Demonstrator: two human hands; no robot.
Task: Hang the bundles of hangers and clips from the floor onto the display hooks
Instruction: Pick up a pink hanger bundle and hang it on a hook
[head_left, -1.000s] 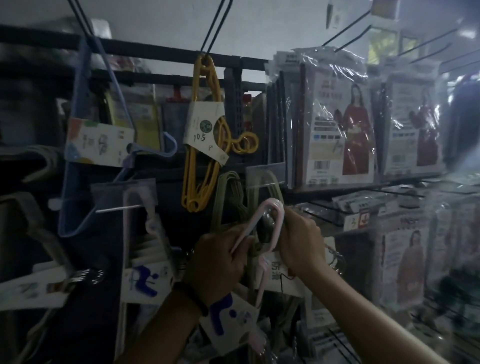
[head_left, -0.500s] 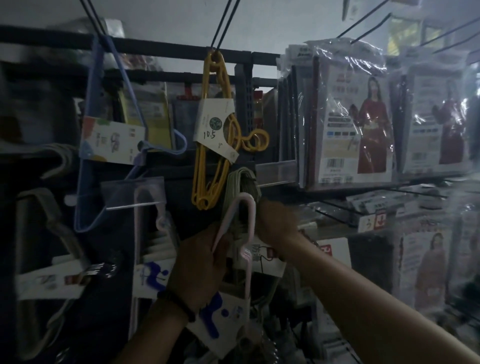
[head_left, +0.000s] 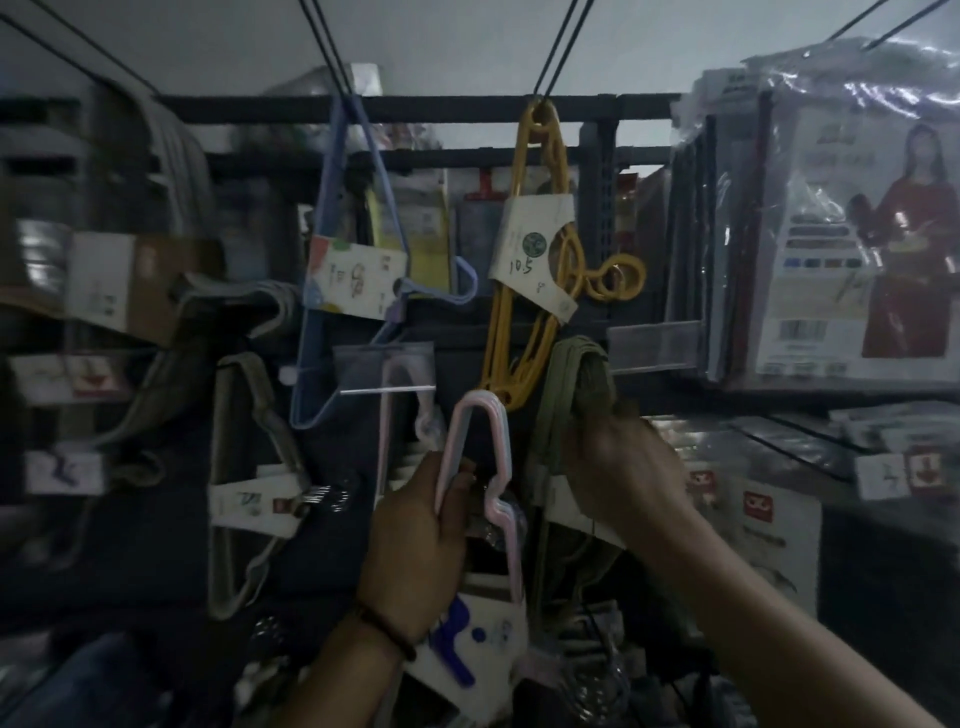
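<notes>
My left hand (head_left: 415, 540) grips a bundle of pink hangers (head_left: 480, 431) by one side, its bent corner pointing up in front of the rack. A white card with blue print (head_left: 467, 629) wraps the bundle's lower part. My right hand (head_left: 618, 462) grips the olive-green hanger bundle (head_left: 582, 364) that hangs on a hook just right of the pink one. Directly above hangs a yellow hanger bundle (head_left: 540, 260) with a white price card.
A blue hanger bundle (head_left: 337, 291) hangs up left, a clear price-tag holder (head_left: 384, 364) on a hook below it. Grey hanger bundles (head_left: 249, 467) fill the left side. Bagged garment packs (head_left: 852, 234) crowd the right shelves. Black hook wires (head_left: 561, 47) run overhead.
The view has swung left and closer. My left hand has raised the pink bundle slightly higher beside the yellow hangers. My right hand has moved up onto the olive-green bundle.
</notes>
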